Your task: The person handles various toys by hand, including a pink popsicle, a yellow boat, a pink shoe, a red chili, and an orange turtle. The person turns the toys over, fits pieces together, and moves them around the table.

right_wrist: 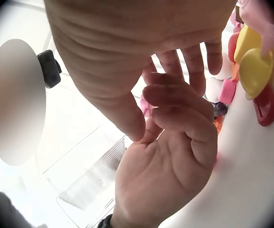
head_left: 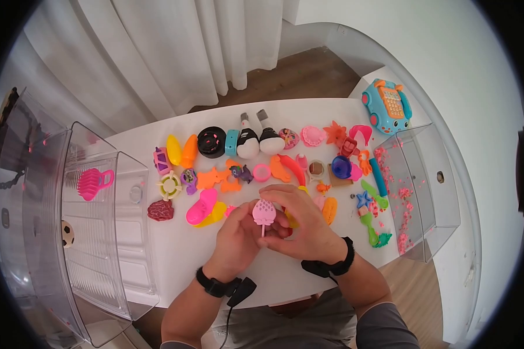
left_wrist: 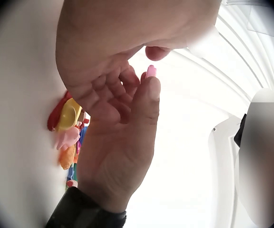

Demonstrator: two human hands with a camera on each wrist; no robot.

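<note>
A pink strawberry-shaped toy on a thin stick (head_left: pixel 263 214) is held above the front of the table, its dotted face upward. My left hand (head_left: pixel 237 237) holds it from beneath and beside, with curled fingers. Over its far side arches my right hand (head_left: pixel 308 227), the thumb close to the stick. In the right wrist view the right fingers (right_wrist: pixel 194 66) reach out fairly straight, and only a bit of the pink toy (right_wrist: pixel 146 106) shows behind the left fingers. In the left wrist view a small pink tip (left_wrist: pixel 150 71) shows by the right thumb.
Toys spread across the white table (head_left: pixel 174 264), among them a pink and yellow shoe pair (head_left: pixel 201 208) and a blue bowl (head_left: pixel 342 167). Clear bins flank it: one with a pink comb (head_left: pixel 93 184) at left, one with pink bits (head_left: pixel 404 195) at right. A toy phone (head_left: pixel 387 106) stands behind.
</note>
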